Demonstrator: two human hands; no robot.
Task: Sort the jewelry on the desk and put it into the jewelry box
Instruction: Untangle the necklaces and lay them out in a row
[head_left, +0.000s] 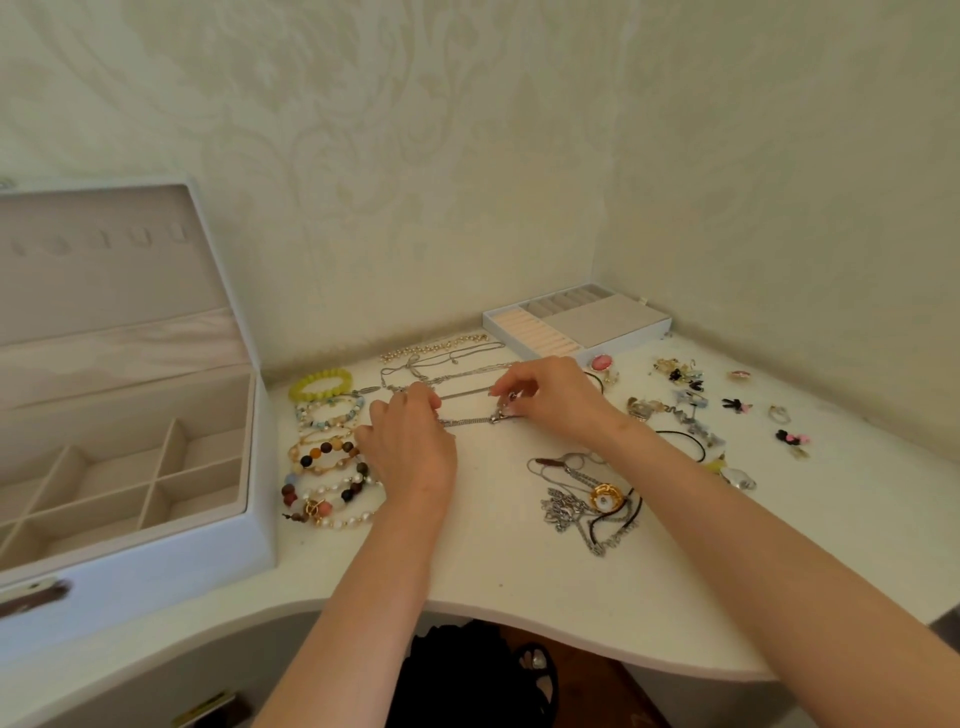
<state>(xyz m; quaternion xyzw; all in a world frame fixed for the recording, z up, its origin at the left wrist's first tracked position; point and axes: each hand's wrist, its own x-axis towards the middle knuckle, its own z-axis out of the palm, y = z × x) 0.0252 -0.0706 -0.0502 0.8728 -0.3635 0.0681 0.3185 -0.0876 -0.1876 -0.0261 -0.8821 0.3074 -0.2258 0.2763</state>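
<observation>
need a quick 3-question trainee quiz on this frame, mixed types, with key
1. True or false: the jewelry box lid stands open.
2. The yellow-green bead bracelet lies: A) inside the box; B) on the desk, between the box and the hands; C) on a wrist.
3. What do the left hand and right hand pinch between them?
Key: 1 true; 2 B; 3 a silver chain necklace.
</observation>
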